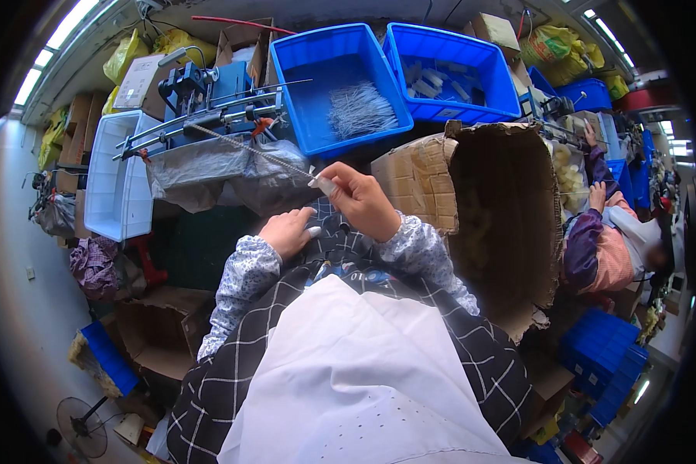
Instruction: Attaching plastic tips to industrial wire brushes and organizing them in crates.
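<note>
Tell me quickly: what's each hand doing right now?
Left hand: loosely open, nothing visibly held.
Right hand: closed, pinching one end of a thin rod.

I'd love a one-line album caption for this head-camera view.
Right hand pinching a thin silvery rod, left hand low beside it, before a blue bin of slender pale strands.

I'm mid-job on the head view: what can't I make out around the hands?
- Head view: the twisted rod's gripped end, covered by the right hand.
- Head view: the left hand's palm, hidden by its own back.
- Head view: what lies deep in the cardboard box, lost in shadow.
- Head view: the count of thin sticks, too small and overlapping.
</note>
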`<state>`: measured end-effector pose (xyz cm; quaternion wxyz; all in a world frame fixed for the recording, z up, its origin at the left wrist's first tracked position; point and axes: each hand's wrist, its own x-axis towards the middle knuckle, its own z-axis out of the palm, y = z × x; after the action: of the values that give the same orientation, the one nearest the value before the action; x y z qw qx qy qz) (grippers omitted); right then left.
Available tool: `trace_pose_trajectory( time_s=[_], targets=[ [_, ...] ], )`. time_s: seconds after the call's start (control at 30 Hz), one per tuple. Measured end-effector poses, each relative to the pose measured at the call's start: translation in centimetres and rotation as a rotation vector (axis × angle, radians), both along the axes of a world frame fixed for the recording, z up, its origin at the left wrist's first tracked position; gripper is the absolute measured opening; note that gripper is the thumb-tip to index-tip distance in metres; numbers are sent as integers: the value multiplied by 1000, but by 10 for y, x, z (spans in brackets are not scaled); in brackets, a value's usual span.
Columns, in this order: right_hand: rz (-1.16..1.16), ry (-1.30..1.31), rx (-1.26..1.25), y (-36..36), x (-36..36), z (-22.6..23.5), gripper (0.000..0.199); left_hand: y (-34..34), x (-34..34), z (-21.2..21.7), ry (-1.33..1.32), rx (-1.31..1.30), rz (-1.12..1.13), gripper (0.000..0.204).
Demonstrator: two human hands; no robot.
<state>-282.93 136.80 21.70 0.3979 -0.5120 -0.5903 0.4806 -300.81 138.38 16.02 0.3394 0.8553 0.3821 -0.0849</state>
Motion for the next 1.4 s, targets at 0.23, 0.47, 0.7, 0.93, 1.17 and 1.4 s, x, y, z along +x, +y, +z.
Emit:
trace_pose_trajectory(
  time_s=[0.23, 0.47, 0.7, 0.93, 1.17, 1.4],
  targets=[
    [-198, 186, -44, 15, 25, -18, 10, 4, 0, 1, -61, 25, 1, 32],
    [-149, -29, -37, 8, 16, -18, 11, 17, 18, 29, -871, -41, 567, 38],
    [-13, -47, -59, 3, 7, -3, 10, 20, 18, 29, -1111, -373, 491, 34],
    [-1, -101, -8, 1, 8, -1, 10, 19, 19, 27, -1123, -463, 513, 23],
    [-66, -206, 11, -3, 16, 2, 10, 27, 10, 25, -1291, -271, 639, 21],
    [-57, -330, 120, -3, 15, 4, 10, 33, 1, 30, -1150, -149, 694, 43]
  ],
)
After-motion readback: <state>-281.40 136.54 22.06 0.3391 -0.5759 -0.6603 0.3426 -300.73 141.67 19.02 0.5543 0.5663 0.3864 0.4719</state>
